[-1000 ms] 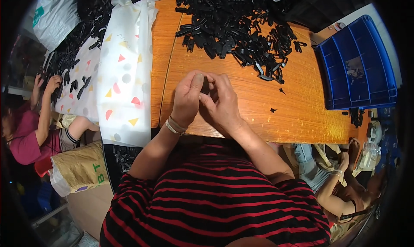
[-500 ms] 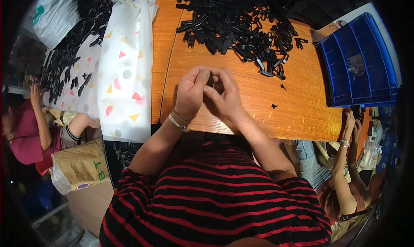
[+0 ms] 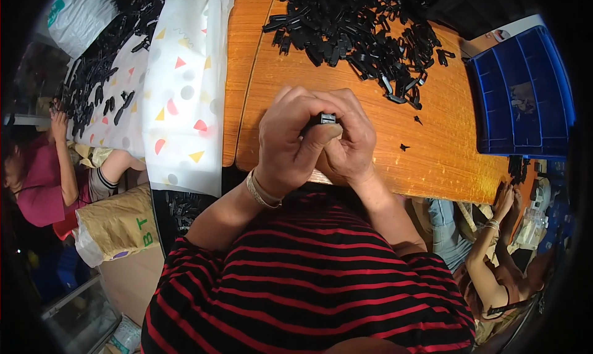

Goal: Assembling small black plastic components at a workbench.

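My left hand (image 3: 290, 138) and my right hand (image 3: 354, 138) are pressed together above the near edge of the wooden table (image 3: 445, 168). Both are curled around a small black plastic part (image 3: 328, 118). Only its squarish end shows, between the left thumb and the fingers; the rest is hidden. Beyond the hands lies a large heap of black plastic parts (image 3: 352, 33), some shaped like open frames. Two tiny black pieces, one nearer (image 3: 404, 147) and one farther (image 3: 418, 120), lie to the right of my hands.
A blue plastic crate (image 3: 525, 101) stands tilted at the table's right. On the left hangs a patterned white sheet (image 3: 182, 107), with more black parts beyond. Co-workers sit at left (image 3: 46, 187) and right (image 3: 494, 273). A brown sack (image 3: 117, 224) stands at lower left.
My joined hands have come nearer to my body and slightly right, turning so the black part's end shows. The view has shifted a little.
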Available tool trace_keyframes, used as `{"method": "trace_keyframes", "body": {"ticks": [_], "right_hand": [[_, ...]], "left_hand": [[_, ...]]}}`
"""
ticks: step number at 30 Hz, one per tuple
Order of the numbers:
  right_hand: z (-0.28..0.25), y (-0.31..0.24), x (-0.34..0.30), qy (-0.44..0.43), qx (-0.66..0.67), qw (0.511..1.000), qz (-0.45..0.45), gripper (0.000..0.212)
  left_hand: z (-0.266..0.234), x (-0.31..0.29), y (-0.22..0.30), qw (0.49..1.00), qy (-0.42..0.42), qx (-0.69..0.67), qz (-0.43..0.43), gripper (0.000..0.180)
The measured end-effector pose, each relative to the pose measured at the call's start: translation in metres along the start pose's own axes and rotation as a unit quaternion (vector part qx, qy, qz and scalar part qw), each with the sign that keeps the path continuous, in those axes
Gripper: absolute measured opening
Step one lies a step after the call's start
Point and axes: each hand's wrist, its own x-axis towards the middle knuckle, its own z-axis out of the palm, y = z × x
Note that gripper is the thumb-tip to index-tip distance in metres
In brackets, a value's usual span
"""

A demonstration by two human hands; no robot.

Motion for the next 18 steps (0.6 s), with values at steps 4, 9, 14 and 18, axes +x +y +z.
{"method": "trace_keyframes", "body": {"ticks": [4, 9, 14, 18], "right_hand": [[0.008, -0.002, -0.008, -0.012, -0.003, 0.999, 0.051, 0.036], [0.001, 0.024, -0.014, -0.115, -0.002, 0.972, 0.204, 0.033], [-0.044, 0.059, -0.013, -0.064, -0.287, 0.939, 0.175, 0.028], [-0.053, 0.070, 0.005, -0.068, -0.420, 0.876, 0.225, 0.025]], "left_hand": [[0.006, -0.013, -0.014, 0.982, 0.041, -0.102, -0.153, 0.011], [-0.004, -0.014, -0.047, 0.820, 0.104, -0.349, -0.441, 0.023], [-0.007, 0.001, -0.092, 0.878, -0.016, -0.244, -0.411, 0.016], [0.010, 0.030, -0.106, 0.963, -0.087, 0.232, -0.108, 0.009]]}}
